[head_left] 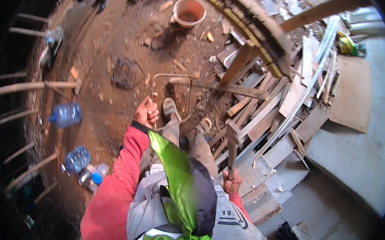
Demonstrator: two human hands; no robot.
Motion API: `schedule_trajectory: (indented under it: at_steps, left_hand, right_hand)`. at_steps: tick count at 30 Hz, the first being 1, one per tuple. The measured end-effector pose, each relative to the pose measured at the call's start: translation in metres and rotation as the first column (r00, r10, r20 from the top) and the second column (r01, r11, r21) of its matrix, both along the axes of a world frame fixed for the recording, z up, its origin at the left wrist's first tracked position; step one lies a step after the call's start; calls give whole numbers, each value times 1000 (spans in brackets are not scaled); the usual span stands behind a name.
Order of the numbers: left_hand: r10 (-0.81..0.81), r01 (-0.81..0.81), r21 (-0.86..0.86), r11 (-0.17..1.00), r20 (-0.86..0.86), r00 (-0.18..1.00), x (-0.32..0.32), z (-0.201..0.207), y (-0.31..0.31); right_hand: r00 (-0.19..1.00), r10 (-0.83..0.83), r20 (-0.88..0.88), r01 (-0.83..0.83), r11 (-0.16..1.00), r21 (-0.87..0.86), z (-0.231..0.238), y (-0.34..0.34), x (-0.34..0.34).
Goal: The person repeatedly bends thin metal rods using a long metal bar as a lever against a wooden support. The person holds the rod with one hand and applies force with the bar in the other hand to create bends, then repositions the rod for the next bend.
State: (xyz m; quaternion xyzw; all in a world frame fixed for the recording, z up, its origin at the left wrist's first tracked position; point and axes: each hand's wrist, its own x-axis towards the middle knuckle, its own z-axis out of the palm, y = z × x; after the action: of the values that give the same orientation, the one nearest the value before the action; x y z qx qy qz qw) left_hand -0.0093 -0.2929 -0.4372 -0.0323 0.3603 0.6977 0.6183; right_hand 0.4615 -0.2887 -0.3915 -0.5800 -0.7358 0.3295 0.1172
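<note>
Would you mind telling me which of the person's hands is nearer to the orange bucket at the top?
Left. The left hand grips the bent steel rod, below the orange bucket. The right hand holds a hammer lower, farther off.

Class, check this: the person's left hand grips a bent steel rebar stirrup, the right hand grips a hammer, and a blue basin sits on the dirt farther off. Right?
Not quite: the basin is orange-brown, not blue, as the head view shows. The rest stands: the left hand grips the bent rebar stirrup, and the right hand grips the hammer.
</note>
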Motion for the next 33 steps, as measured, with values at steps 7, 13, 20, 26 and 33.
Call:
schedule_trajectory:
  at_steps: [7, 13, 20, 26, 33]
  left_hand:
    - [10, -52, 420, 906, 102, 995, 20, 89, 36]
    - [-64, -2, 593, 805, 90, 994, 36, 123, 31]
    - [-54, -12, 604, 797, 90, 995, 36, 141, 5]
    - [19, -55, 505, 861, 76, 997, 39, 149, -28]
    - [-37, 70, 164, 984, -199, 979, 43, 155, -24]
  right_hand:
    - [928, -261, -266, 323, 920, 223, 63, 115, -57]
    - [934, -324, -152, 358, 841, 406, 95, 253, -91]
    - [923, -381, 55, 341, 875, 342, 82, 367, -157]
    - [932, -290, 219, 198, 909, 366, 55, 387, -216]
    - [952, -305, -13, 289, 889, 356, -25, 433, -187]
